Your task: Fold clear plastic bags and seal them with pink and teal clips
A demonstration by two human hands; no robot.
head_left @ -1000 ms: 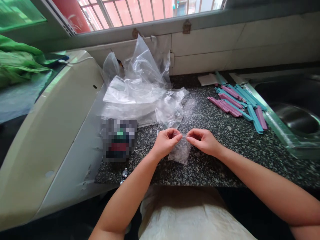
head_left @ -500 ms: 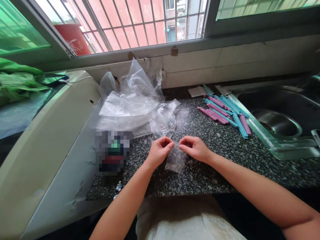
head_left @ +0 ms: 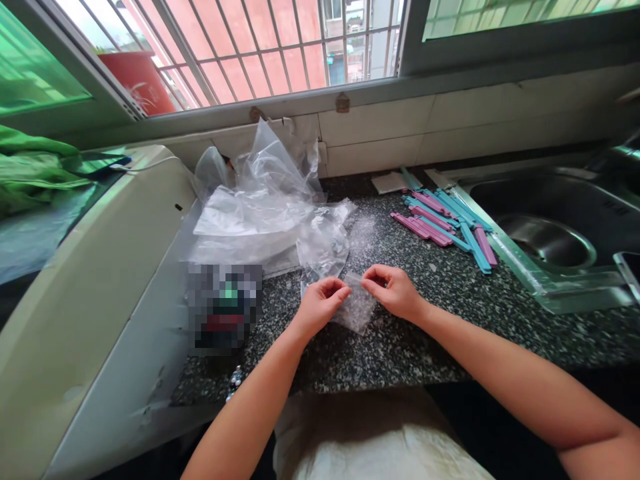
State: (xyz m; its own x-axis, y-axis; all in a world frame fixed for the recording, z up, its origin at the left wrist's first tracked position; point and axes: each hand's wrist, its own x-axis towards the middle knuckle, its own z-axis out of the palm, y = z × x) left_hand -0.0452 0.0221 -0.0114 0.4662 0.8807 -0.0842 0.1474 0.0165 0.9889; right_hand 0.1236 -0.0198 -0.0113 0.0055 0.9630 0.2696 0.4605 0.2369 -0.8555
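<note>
My left hand and my right hand each pinch one top corner of a small clear plastic bag. The bag hangs between them just above the speckled dark counter. Both hands have fingers curled and pressed together on the bag's upper edge. Right behind the hands lies a crumpled pile of bigger clear plastic bags.
A bunch of teal and pink sealing clips lies at the back right of the counter, next to a steel sink. A white appliance slopes along the left. A blurred dark item sits beside it. A barred window runs behind.
The small bag has lifted and tilted a little toward the pile, and both hands sit slightly farther back. The view has shifted only a little over the last half second.
</note>
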